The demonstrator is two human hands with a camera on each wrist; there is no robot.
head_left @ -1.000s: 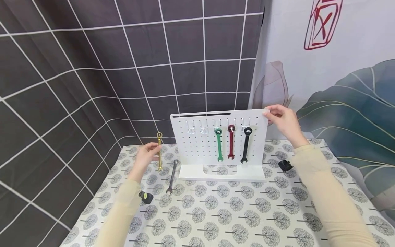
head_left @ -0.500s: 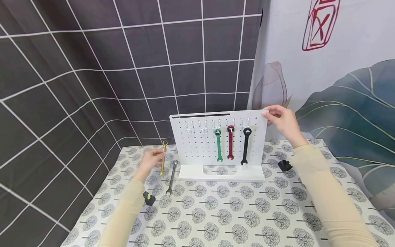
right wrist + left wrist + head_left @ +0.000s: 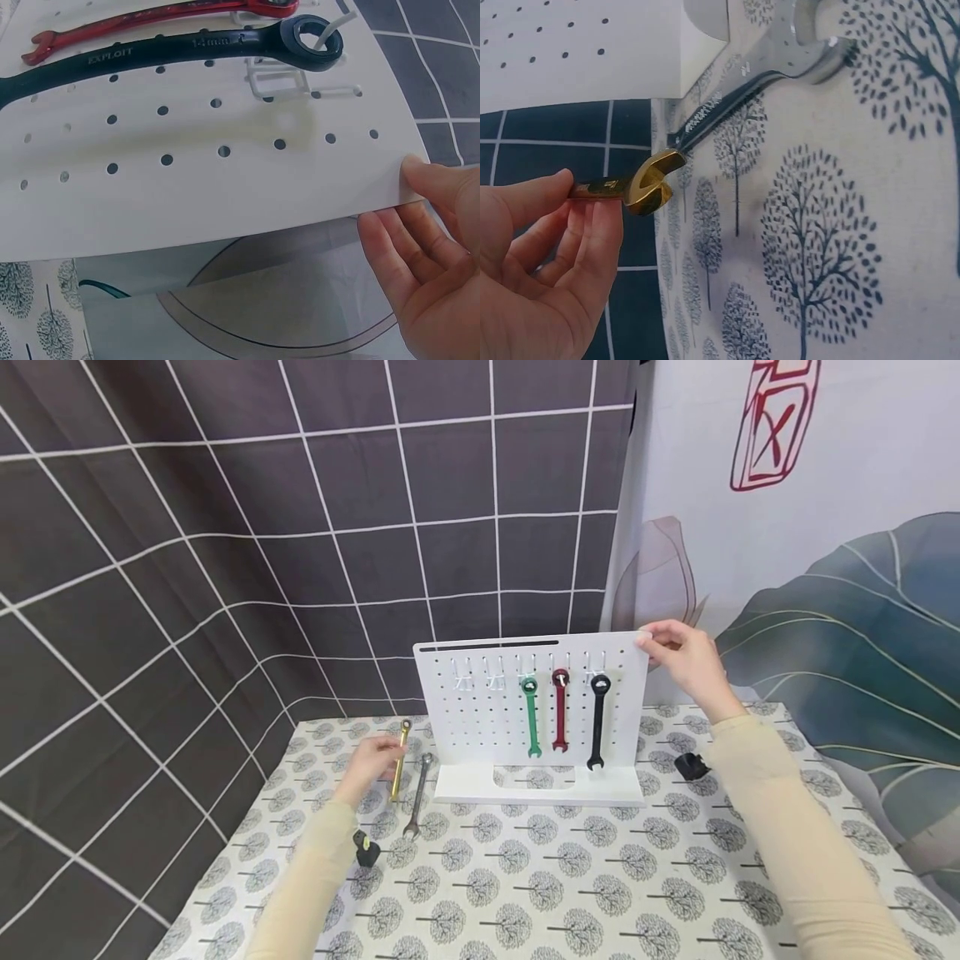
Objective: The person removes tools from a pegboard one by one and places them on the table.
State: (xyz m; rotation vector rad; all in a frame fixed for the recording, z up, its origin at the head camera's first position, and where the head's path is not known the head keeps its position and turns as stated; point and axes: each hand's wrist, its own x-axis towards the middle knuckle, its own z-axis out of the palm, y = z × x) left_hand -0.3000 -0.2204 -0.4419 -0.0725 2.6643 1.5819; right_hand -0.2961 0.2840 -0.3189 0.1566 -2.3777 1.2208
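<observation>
My left hand [image 3: 372,765] pinches a gold wrench [image 3: 400,762] by its shaft, ring end up; its open-ended jaw shows close up in the left wrist view. Just right of it a silver-grey wrench [image 3: 418,797] lies on the cloth. With thumb and fingers my right hand [image 3: 684,658] grips the top right corner of a white pegboard [image 3: 472,739]. From the board's hooks hang a green wrench [image 3: 532,717], a red wrench [image 3: 560,710] and a black wrench [image 3: 597,722]. In the right wrist view the black wrench [image 3: 187,49] has a hook through its ring.
Two white hooks, a left hook [image 3: 462,675] and its neighbour hook [image 3: 495,673], hold nothing. The table is covered by a tree-print cloth [image 3: 547,877]. A dark grid-patterned curtain [image 3: 360,560] stands behind and left, a printed hanging [image 3: 825,610] at right.
My left hand has moved right and slightly down with the gold wrench, which now tilts more and is nearer the silver-grey wrench. The right hand keeps its grip on the board's corner.
</observation>
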